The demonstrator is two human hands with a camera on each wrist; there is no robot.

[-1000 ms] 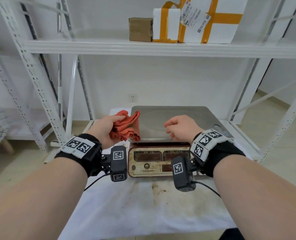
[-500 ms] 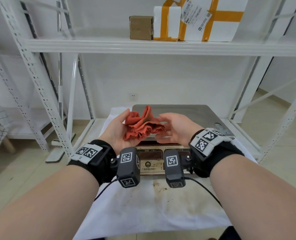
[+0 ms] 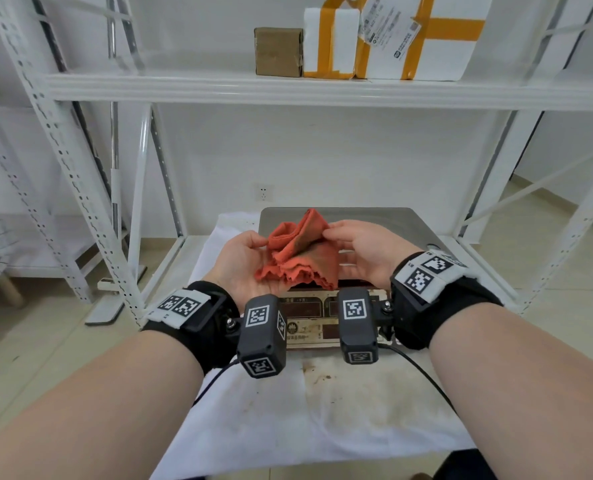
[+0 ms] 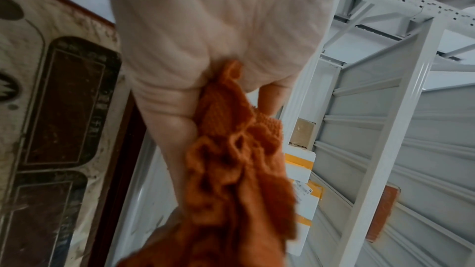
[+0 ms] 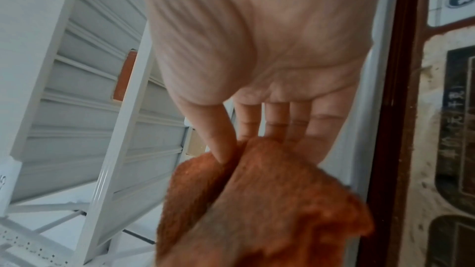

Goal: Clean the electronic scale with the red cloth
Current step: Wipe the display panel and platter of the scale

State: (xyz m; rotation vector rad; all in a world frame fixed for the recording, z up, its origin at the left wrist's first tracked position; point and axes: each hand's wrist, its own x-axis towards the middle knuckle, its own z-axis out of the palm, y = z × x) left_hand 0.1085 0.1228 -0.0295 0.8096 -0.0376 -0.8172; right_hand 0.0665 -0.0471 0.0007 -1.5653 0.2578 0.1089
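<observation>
The crumpled red cloth hangs between both hands, just above the front of the electronic scale. The scale has a steel platter and a stained, dirty front panel. My left hand is palm up under the cloth, and its thumb and fingers grip the cloth in the left wrist view. My right hand pinches the cloth's upper edge. In the right wrist view its thumb presses the cloth against the fingers. The hands and the wrist cameras hide part of the panel.
The scale stands on a white sheet with brown stains on a low rack shelf. A shelf board overhead carries a brown box and white parcels with orange tape. White rack uprights stand on the left and right.
My left hand brought the cloth from the scale's left side to its front and turned palm up. My right hand, idle before, moved in and took hold of the cloth.
</observation>
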